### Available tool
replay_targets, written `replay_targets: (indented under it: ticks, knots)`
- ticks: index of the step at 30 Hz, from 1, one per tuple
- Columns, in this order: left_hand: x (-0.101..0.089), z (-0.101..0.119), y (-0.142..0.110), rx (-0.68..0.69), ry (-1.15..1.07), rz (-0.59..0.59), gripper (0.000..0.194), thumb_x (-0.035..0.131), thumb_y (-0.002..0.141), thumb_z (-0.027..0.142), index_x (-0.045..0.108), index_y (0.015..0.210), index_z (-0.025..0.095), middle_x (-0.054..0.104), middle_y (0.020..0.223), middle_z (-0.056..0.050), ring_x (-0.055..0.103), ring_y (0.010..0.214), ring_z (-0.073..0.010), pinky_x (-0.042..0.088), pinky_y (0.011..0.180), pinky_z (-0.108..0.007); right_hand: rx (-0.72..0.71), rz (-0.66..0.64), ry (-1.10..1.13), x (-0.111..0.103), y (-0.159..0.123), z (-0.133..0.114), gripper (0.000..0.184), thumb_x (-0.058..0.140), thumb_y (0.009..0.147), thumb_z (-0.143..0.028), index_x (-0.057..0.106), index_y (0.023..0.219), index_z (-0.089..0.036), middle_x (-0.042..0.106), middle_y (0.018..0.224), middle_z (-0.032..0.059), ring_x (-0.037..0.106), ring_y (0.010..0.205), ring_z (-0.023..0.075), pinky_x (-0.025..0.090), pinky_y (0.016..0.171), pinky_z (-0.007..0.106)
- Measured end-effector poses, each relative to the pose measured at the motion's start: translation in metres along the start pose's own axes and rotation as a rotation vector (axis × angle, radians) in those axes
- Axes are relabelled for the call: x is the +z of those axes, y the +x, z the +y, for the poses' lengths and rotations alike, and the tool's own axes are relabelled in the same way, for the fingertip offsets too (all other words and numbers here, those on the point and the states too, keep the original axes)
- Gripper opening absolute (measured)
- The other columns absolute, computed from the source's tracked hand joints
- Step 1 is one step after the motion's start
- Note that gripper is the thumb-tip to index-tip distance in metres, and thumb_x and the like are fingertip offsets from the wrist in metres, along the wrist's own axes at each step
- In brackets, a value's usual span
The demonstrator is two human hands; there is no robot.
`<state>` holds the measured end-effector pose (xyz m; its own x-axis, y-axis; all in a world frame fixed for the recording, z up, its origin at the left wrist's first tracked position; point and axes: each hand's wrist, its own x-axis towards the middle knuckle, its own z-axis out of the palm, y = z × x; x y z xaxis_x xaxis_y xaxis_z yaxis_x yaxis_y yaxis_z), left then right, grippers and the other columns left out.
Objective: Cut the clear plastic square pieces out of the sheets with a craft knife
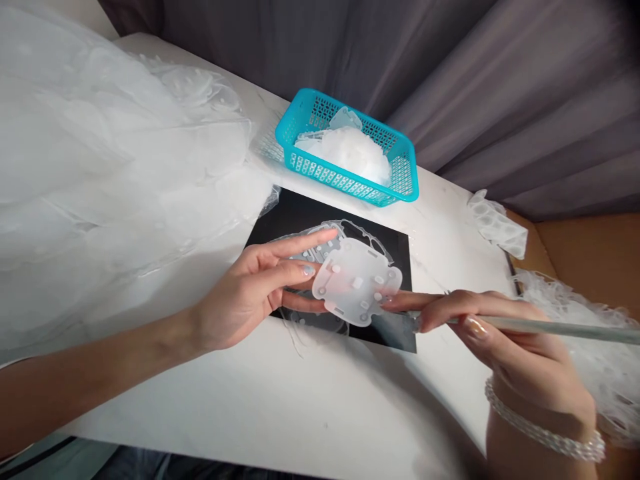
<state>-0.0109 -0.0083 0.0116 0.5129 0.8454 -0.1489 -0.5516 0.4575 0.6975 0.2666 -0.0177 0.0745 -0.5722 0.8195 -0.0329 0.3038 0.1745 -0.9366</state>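
Note:
My left hand (250, 290) holds a translucent, milky silicone-like pad (345, 287) by its left edge, thumb in front and fingers behind. The pad has rounded corners, small slots and several raised bumps. My right hand (505, 333) grips a slim grey rod-like tool (545, 326); its exact kind I cannot make out. The right fingertips touch the pad's lower right edge. Below both hands lies a black mat (295, 207), with more clear pieces (360, 233) on it, partly hidden behind the pad and my left hand.
A turquoise basket (325, 175) holding a heap of translucent pieces (355, 153) stands at the back. Large bags of whitish pieces (120, 147) fill the left. Clear scraps (497, 223) lie at the right, beside a cardboard box (590, 253). A grey curtain (450, 80) hangs behind the white table (310, 407).

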Motion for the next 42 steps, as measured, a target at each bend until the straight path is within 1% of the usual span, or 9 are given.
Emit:
replay_targets:
  ticks: [7, 10, 16, 27, 29, 32, 35, 39, 42]
  knots:
    - [0.001, -0.001, -0.001, -0.015, 0.063, 0.056, 0.040, 0.065, 0.089, 0.020, 0.065, 0.128, 0.027, 0.077, 0.103, -0.006, 0.071, 0.100, -0.0229, 0.063, 0.080, -0.034, 0.002, -0.016, 0.046, 0.001, 0.001, -0.002, 0.028, 0.047, 0.098, -0.024, 0.075, 0.104, -0.030, 0.073, 0.118, 0.0049, 0.067, 0.114, 0.0244, 0.050, 0.103, 0.036]
    - [0.001, -0.003, -0.001, -0.035, 0.121, 0.096, 0.039, 0.071, 0.086, 0.020, 0.068, 0.124, 0.027, 0.075, 0.110, -0.007, 0.071, 0.101, -0.0234, 0.064, 0.078, -0.030, -0.009, -0.030, 0.067, 0.002, 0.002, -0.003, 0.028, 0.047, 0.099, -0.024, 0.074, 0.105, -0.029, 0.073, 0.119, 0.0049, 0.067, 0.114, 0.0247, 0.051, 0.101, 0.036]
    - [0.000, -0.006, -0.001, -0.070, 0.117, 0.100, 0.031, 0.072, 0.086, 0.022, 0.072, 0.116, 0.030, 0.077, 0.104, -0.003, 0.073, 0.093, -0.0167, 0.063, 0.076, -0.023, -0.045, -0.037, 0.032, 0.002, 0.003, -0.002, 0.027, 0.048, 0.099, -0.023, 0.073, 0.106, -0.028, 0.072, 0.122, 0.0033, 0.068, 0.110, 0.0227, 0.054, 0.096, 0.032]
    - [0.000, -0.005, -0.001, -0.080, 0.182, 0.105, 0.027, 0.073, 0.086, 0.026, 0.073, 0.112, 0.029, 0.076, 0.107, -0.002, 0.072, 0.095, -0.0172, 0.064, 0.078, -0.025, -0.044, -0.048, 0.024, 0.001, 0.002, -0.003, 0.025, 0.048, 0.101, -0.027, 0.073, 0.107, -0.029, 0.072, 0.122, 0.0023, 0.071, 0.104, 0.0201, 0.055, 0.089, 0.029]
    - [0.000, -0.006, 0.000, -0.072, 0.197, 0.102, 0.030, 0.071, 0.087, 0.027, 0.071, 0.117, 0.029, 0.074, 0.113, -0.002, 0.071, 0.099, -0.0180, 0.063, 0.081, -0.026, -0.030, -0.025, 0.028, 0.002, 0.000, -0.003, 0.025, 0.048, 0.101, -0.027, 0.073, 0.105, -0.028, 0.072, 0.121, 0.0029, 0.070, 0.106, 0.0207, 0.054, 0.092, 0.030]
    - [-0.004, -0.006, 0.002, -0.046, 0.229, 0.156, 0.031, 0.065, 0.091, 0.030, 0.067, 0.122, 0.027, 0.069, 0.125, -0.004, 0.065, 0.114, -0.0212, 0.062, 0.087, -0.028, -0.017, 0.089, 0.046, 0.000, 0.004, -0.005, 0.026, 0.047, 0.101, -0.028, 0.073, 0.102, -0.027, 0.073, 0.118, 0.0044, 0.067, 0.112, 0.0227, 0.052, 0.098, 0.034]
    - [-0.009, -0.006, 0.006, -0.023, 0.263, 0.224, 0.028, 0.058, 0.095, 0.031, 0.067, 0.121, 0.024, 0.068, 0.127, -0.006, 0.060, 0.122, -0.0222, 0.059, 0.092, -0.030, -0.058, 0.233, 0.035, -0.011, 0.029, -0.007, 0.027, 0.047, 0.101, -0.030, 0.074, 0.098, -0.024, 0.073, 0.114, 0.0064, 0.064, 0.118, 0.0248, 0.050, 0.103, 0.040]
    - [-0.013, -0.007, 0.011, 0.019, 0.339, 0.214, 0.027, 0.055, 0.096, 0.030, 0.066, 0.118, 0.020, 0.068, 0.125, -0.008, 0.061, 0.119, -0.0216, 0.058, 0.092, -0.031, -0.208, 0.330, 0.096, -0.039, 0.105, -0.005, 0.022, 0.054, 0.097, -0.035, 0.072, 0.095, -0.022, 0.072, 0.114, 0.0064, 0.064, 0.115, 0.0232, 0.048, 0.105, 0.043]
    - [-0.015, -0.007, 0.012, 0.057, 0.417, 0.205, 0.026, 0.054, 0.095, 0.030, 0.067, 0.114, 0.018, 0.068, 0.123, -0.009, 0.062, 0.117, -0.0219, 0.058, 0.091, -0.032, -0.143, 0.420, 0.164, -0.058, 0.156, 0.008, 0.019, 0.059, 0.090, -0.038, 0.069, 0.093, -0.022, 0.070, 0.115, 0.0055, 0.070, 0.099, 0.0193, 0.052, 0.098, 0.040]
